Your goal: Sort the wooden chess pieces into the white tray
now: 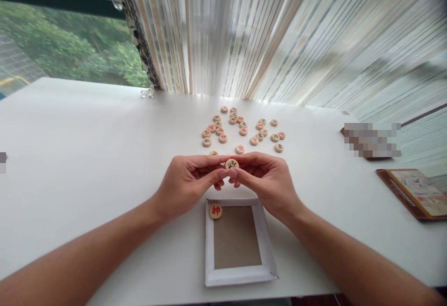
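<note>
Between the fingertips of both hands is a round wooden Chinese chess piece (231,164) with a black character facing me. My left hand (190,178) pinches it from the left, and my right hand (265,175) from the right. Just below them lies a shallow white box (209,250) with a brown bottom. A chess piece with a red character (215,211) rests at the box's upper left corner. Beyond my hands, several more pieces with red or black characters are scattered, such as a red-marked piece (240,149). One piece (213,153) is partly hidden behind my left hand.
A white table (87,157) carries everything. At the right lie a brown-edged picture box (415,192) and another brown item (379,157), partly blurred out. A string curtain (226,31) hangs along the table's far edge, with a window (70,40) at the left.
</note>
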The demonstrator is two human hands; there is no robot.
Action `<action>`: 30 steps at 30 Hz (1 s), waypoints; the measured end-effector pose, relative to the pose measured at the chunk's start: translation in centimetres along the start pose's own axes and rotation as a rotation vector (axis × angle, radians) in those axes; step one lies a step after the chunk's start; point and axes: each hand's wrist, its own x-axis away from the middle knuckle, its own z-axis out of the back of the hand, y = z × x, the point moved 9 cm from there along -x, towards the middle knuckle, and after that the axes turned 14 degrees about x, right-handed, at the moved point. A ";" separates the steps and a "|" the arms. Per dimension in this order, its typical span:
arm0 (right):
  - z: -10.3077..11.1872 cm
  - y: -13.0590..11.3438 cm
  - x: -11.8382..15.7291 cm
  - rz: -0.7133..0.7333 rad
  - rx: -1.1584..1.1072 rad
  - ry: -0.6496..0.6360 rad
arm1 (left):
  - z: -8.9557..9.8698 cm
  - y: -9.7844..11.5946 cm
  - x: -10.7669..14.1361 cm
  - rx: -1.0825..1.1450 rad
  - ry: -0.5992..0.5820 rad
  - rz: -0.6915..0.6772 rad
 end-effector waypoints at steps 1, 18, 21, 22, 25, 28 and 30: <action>0.0 0.0 0.0 -0.010 0.015 0.004 | -0.1 0.3 0.1 -0.058 -0.012 -0.034; -0.3 0.3 0.0 -0.023 -0.032 -0.062 | 0.1 0.8 0.2 -0.130 -0.008 -0.101; -0.4 0.5 0.0 -0.026 -0.050 -0.067 | 0.5 0.4 0.1 -0.071 0.026 -0.062; -0.4 0.5 0.0 -0.025 -0.052 -0.065 | 0.5 0.4 0.1 -0.061 0.031 -0.054; -0.3 0.5 -0.1 -0.032 -0.045 -0.045 | 0.4 0.5 0.0 -0.060 0.026 -0.048; -0.4 0.4 -0.1 -0.047 -0.015 -0.039 | 0.1 0.5 0.1 -0.085 -0.006 -0.050; -0.5 0.3 -0.1 -0.049 0.000 -0.047 | -0.1 0.4 0.2 -0.119 -0.031 -0.057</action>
